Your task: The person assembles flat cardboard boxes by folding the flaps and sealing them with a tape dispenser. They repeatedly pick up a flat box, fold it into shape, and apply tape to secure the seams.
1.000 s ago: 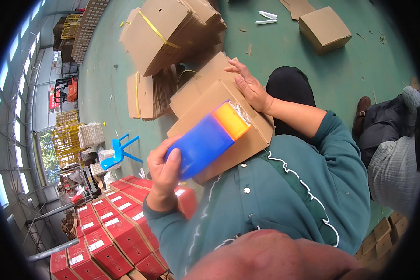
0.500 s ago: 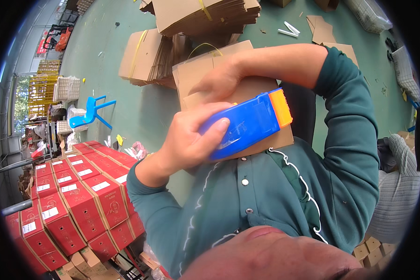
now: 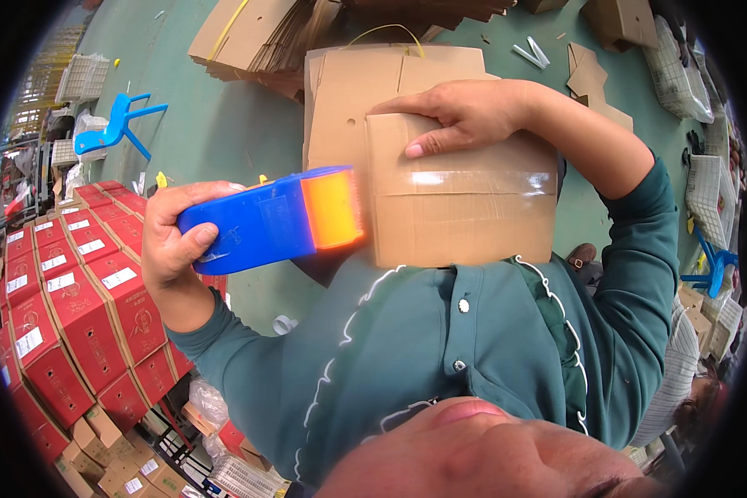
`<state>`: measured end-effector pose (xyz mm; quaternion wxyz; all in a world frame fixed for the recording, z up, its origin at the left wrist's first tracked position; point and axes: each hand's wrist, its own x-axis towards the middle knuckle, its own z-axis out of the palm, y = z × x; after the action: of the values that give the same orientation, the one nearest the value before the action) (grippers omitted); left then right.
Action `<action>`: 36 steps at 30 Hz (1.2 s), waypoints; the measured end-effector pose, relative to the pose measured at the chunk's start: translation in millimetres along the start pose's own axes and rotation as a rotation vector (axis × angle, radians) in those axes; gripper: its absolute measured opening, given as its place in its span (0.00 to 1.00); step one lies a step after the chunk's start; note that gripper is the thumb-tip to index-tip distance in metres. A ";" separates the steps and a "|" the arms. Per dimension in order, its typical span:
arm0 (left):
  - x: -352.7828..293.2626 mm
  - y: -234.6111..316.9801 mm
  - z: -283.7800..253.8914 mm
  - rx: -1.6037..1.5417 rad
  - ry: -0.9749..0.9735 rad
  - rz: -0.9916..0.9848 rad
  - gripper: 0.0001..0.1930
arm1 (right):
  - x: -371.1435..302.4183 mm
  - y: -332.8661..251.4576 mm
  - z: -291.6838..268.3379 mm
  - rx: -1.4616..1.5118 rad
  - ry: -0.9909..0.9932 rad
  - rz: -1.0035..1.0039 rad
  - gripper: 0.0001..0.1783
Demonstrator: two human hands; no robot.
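A blue tape dispenser (image 3: 257,224) with an orange toothed end is gripped in my left hand (image 3: 178,232), its orange end close to the box's left edge. The cardboard box (image 3: 465,224) lies in front of my chest with a shiny strip of clear tape across its top face. My right hand (image 3: 473,116) rests on the far part of the box, fingers stretched out and thumb apart on the top face. Some of its fingers are hidden. Beyond the box lie flat cardboard sheets (image 3: 340,108) with a yellow strap at their far edge.
Strapped stacks of flattened cardboard (image 3: 249,41) stand at the far side. Red cartons (image 3: 83,307) are piled at the left, near a blue chair (image 3: 120,124). White crates (image 3: 681,83) stand at the far right. White strips (image 3: 531,54) lie on the green floor.
My left hand has moved left with the tape dispenser, off the box. My right hand has shifted right and now lies on the box, whose taped face shows.
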<state>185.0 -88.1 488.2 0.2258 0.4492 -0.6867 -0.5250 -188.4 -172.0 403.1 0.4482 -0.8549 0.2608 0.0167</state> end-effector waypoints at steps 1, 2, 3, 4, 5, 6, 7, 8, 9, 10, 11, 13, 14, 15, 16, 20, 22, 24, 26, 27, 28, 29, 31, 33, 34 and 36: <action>-1.0 -8.1 -2.5 0.001 -0.020 0.015 0.27 | 0.2 -0.5 -0.7 0.000 -0.007 0.011 0.41; -0.8 -15.3 -4.9 0.002 -0.040 0.030 0.27 | 2.2 -0.2 -0.1 -0.010 -0.004 0.014 0.41; 0.2 -23.4 -6.5 0.004 -0.062 0.045 0.27 | 4.5 0.1 1.0 -0.020 0.000 0.017 0.40; -0.1 -35.1 -3.8 -0.012 -0.038 0.030 0.27 | 6.2 0.4 0.4 -0.035 -0.002 0.012 0.40; 7.0 -52.3 -4.8 -0.020 -0.048 -0.013 0.27 | 6.5 -1.1 0.6 -0.043 0.005 0.021 0.40; 16.2 -73.2 -6.0 -0.065 -0.087 -0.037 0.28 | 5.9 -3.8 1.2 -0.050 0.012 0.029 0.40; 20.8 -91.2 -4.5 -0.108 -0.118 -0.073 0.28 | 5.4 -4.9 1.4 -0.053 0.012 0.026 0.39; 22.5 -104.3 1.0 -0.171 -0.131 -0.090 0.29 | 5.7 -2.9 2.4 -0.059 0.035 -0.005 0.39; 24.0 -117.2 8.9 -0.234 -0.145 -0.105 0.30 | 5.5 0.8 5.1 -0.064 0.057 -0.036 0.39; 25.8 -134.0 15.2 -0.282 -0.144 -0.117 0.31 | 5.3 4.4 7.1 -0.066 0.080 -0.067 0.39; 25.4 -151.0 20.2 -0.328 -0.136 -0.128 0.31 | 5.6 4.4 6.5 -0.068 0.072 -0.052 0.39; 19.9 -181.4 23.2 -0.368 -0.103 -0.156 0.32 | 5.0 3.1 5.0 -0.076 0.057 -0.029 0.38; 16.7 -194.4 22.9 -0.364 -0.083 -0.173 0.33 | 4.2 6.0 7.7 -0.080 0.088 -0.065 0.37; 13.6 -206.6 21.3 -0.359 -0.062 -0.191 0.34 | 4.4 3.7 6.2 -0.058 0.070 -0.050 0.38; 13.1 -209.9 20.6 -0.369 -0.059 -0.215 0.34 | 4.0 0.4 4.5 -0.037 0.050 -0.032 0.39; 21.9 -196.4 33.8 -0.298 -0.088 -0.269 0.30 | 7.2 -6.6 4.8 -0.003 0.044 -0.034 0.40; 34.7 -184.1 43.2 -0.191 -0.117 -0.213 0.26 | 8.2 -11.6 4.6 -0.037 0.079 -0.078 0.41; 44.2 -166.9 39.1 -0.049 -0.136 -0.208 0.24 | 6.2 -11.0 7.2 -0.086 0.151 -0.145 0.42; 51.9 -141.6 32.3 0.095 -0.173 -0.258 0.24 | 5.2 -6.6 9.7 -0.032 0.163 -0.185 0.42; 55.3 -124.2 33.4 0.122 -0.151 -0.211 0.22 | 4.0 -5.8 10.4 -0.003 0.168 -0.202 0.42; 58.0 -120.8 43.6 0.411 -0.156 -0.213 0.22 | 3.9 -8.8 11.3 0.132 0.162 -0.146 0.42; 58.6 -119.6 52.7 0.698 -0.157 -0.217 0.22 | 3.3 -11.8 11.1 0.099 0.171 -0.146 0.42; 67.4 -134.2 51.2 0.798 -0.174 -0.283 0.21 | 2.1 -13.9 8.7 0.034 0.211 -0.146 0.41; 71.9 -121.1 42.4 0.597 0.004 -0.200 0.21 | -4.3 -3.8 2.9 0.000 0.274 -0.187 0.39; 73.5 -101.3 40.4 0.596 0.129 -0.190 0.21 | -6.9 -0.4 -1.3 -0.047 0.329 -0.201 0.38; 90.8 -95.4 49.2 0.629 0.298 -0.080 0.22 | -20.7 -3.1 -7.0 -0.159 0.428 -0.157 0.35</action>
<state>137.9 -144.4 368.4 0.1535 0.5950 -0.7562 -0.2248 -206.4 -167.1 415.1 0.3138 -0.8893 0.2805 -0.1791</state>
